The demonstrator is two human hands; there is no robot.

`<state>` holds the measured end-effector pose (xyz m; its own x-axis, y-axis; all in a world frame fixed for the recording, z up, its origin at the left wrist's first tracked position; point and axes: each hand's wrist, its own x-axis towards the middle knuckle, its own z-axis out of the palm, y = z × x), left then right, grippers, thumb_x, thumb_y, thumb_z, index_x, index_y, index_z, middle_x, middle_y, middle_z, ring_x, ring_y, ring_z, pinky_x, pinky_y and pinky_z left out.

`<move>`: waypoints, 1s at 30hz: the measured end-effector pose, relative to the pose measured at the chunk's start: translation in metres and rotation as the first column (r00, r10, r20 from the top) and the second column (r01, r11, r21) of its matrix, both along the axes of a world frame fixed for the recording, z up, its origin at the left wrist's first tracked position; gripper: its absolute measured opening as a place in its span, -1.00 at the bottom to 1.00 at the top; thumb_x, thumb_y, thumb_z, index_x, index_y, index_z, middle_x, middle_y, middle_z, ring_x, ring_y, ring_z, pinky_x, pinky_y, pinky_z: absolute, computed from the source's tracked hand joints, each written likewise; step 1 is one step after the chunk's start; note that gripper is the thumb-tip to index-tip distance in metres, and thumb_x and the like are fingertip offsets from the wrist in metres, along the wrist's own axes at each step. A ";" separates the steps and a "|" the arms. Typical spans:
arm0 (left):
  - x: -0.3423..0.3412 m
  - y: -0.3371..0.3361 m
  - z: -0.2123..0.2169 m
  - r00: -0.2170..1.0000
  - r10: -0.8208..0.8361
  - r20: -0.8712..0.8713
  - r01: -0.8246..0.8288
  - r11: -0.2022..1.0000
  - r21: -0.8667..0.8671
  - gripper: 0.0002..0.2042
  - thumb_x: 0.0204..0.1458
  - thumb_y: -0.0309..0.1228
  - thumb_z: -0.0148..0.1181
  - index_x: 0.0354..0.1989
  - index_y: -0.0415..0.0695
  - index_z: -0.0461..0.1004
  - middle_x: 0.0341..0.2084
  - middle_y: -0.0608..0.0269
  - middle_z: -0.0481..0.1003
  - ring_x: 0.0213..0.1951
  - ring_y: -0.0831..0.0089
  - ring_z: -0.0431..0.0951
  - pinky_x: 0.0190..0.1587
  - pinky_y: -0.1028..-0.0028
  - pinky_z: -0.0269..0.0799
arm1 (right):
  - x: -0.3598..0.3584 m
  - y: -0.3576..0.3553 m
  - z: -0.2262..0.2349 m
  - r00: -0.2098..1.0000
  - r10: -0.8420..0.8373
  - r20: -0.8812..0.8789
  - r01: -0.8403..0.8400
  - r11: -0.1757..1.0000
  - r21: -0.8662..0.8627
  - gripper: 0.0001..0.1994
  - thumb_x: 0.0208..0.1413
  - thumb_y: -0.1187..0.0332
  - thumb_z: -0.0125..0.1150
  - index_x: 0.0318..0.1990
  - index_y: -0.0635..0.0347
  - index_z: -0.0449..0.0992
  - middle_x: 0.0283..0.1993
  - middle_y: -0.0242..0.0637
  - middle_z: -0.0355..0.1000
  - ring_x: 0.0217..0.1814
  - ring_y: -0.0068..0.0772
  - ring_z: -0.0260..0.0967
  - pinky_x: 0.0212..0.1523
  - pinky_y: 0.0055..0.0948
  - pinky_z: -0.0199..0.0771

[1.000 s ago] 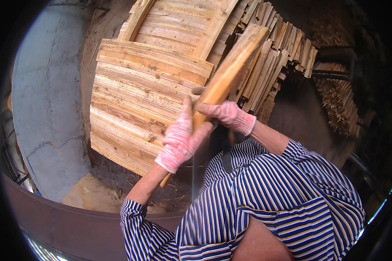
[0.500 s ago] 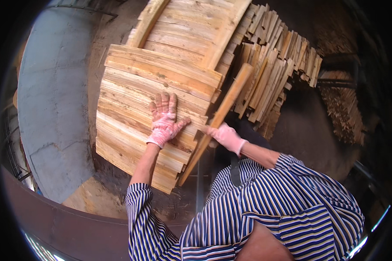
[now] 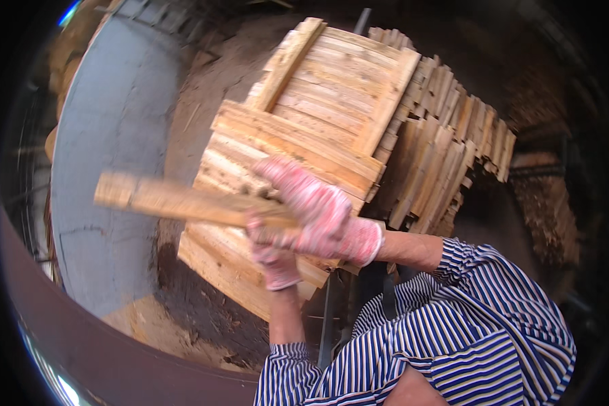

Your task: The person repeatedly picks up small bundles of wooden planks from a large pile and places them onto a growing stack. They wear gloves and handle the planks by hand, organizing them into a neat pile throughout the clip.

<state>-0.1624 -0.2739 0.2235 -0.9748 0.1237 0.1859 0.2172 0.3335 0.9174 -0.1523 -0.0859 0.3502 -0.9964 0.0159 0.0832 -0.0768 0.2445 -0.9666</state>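
Observation:
A wooden slat [image 3: 162, 200], blurred by motion, is held crosswise above the layer of boards, its free end out to the left. My right hand [image 3: 325, 216], in a pink and white knit glove, grips its right end. Just below, my left hand [image 3: 275, 265], gloved alike, is at the slat's lower edge. Its fingers are partly covered by the right hand and smeared, so its hold cannot be made out. Under both hands lies a layer of side-by-side boards [image 3: 223, 260], which overlaps a similar panel [image 3: 338, 84] with raised cross battens farther off.
Stacked wooden slats [image 3: 446, 145] stand to the right of the panels. A grey curved metal sheet [image 3: 111, 169] runs along the left. Dirt floor [image 3: 199, 108] shows between them, and a dark brown band [image 3: 81, 325] curves across the lower left.
My right hand has brought the slat from the right edge of the boards to the left across them. My left hand has left its flat rest on the boards and come to the slat.

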 end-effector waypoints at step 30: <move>0.155 0.220 -0.290 0.322 -0.273 0.907 0.634 0.774 0.008 -0.36 0.20 0.04 0.22 0.24 -0.26 0.41 0.08 0.04 0.54 0.10 0.31 0.51 0.18 0.39 0.37 | 0.271 0.225 -0.499 0.072 -0.669 0.740 0.390 0.702 0.596 -0.15 0.12 0.06 0.27 0.49 0.14 -0.01 0.52 0.04 0.03 0.50 0.13 0.09 0.39 -0.04 0.21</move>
